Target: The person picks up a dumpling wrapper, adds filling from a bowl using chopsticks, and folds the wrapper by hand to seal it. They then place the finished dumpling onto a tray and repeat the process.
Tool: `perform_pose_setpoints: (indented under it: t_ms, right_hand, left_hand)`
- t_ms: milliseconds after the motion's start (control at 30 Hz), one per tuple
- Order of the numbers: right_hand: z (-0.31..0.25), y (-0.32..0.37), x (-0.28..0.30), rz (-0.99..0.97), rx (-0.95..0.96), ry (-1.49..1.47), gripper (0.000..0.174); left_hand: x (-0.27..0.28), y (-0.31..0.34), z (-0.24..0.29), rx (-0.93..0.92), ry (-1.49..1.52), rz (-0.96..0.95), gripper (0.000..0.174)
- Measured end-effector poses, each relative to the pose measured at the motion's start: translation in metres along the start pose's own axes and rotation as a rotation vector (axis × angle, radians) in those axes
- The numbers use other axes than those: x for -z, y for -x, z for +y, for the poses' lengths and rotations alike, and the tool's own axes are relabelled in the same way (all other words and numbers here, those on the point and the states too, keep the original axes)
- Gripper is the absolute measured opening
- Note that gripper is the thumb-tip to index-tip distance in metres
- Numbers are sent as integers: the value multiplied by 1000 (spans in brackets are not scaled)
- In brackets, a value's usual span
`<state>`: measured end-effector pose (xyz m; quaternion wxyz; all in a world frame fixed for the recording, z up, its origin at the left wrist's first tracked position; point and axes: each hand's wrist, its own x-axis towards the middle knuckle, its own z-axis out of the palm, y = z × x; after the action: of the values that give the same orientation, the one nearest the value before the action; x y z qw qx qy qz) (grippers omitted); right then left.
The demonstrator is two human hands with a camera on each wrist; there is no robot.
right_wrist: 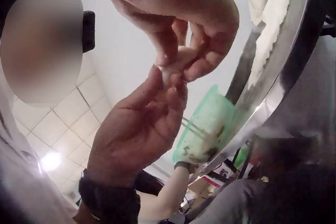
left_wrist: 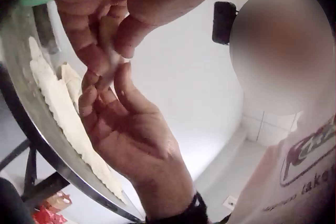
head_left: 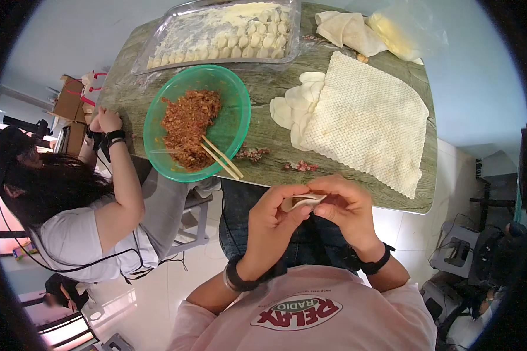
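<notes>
White dough wrapper [head_left: 308, 202], likely soft, light and easily torn, sits pinched between left hand [head_left: 268, 221] and right hand [head_left: 354, 206] by the table's [head_left: 262, 128] near side; its edges seem safest to hold.

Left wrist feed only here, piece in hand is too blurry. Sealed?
Observer: Doesn't look it. From the head camera, the folded wrapper gapes along its upper edge.

Operator: Copy. Green thing at my top left?

Observer: A bowl with reddish-brown filling and two chopsticks resting in it.

Operator: Finished pieces anywhere?

Observer: Yes, rows of dumplings in the tray beyond the bowl.
</notes>
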<state>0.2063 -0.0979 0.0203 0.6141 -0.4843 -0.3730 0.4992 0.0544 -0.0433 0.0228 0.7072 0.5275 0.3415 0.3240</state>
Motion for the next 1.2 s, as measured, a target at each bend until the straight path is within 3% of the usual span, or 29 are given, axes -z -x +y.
perform_pose_setpoints:
  t_ms: [100, 200, 367, 667, 1033, 1100, 1200]
  right_hand:
    - [6, 0, 4, 34, 34, -13, 21]
    - [12, 1, 10, 41, -8, -152, 20]
    - [11, 1, 8, 55, -6, -295, 18]
    - [4, 4, 9, 35, 131, -12, 15]
    - [-1, 6, 7, -6, 140, 11, 17]
    - [0, 6, 6, -2, 142, 0, 17]
    - [0, 6, 6, 15, 113, -36, 17]
  left_hand:
    - [-6, -1, 12, -98, -119, -7, 29]
    - [-6, 0, 19, -38, 37, -9, 31]
    - [11, -2, 9, -136, -86, 5, 28]
    - [10, -3, 8, -153, -213, 64, 19]
    - [10, -2, 12, -123, -314, 46, 11]
    - [11, -3, 10, -210, -476, 36, 9]
    - [12, -3, 14, -225, -468, 0, 12]
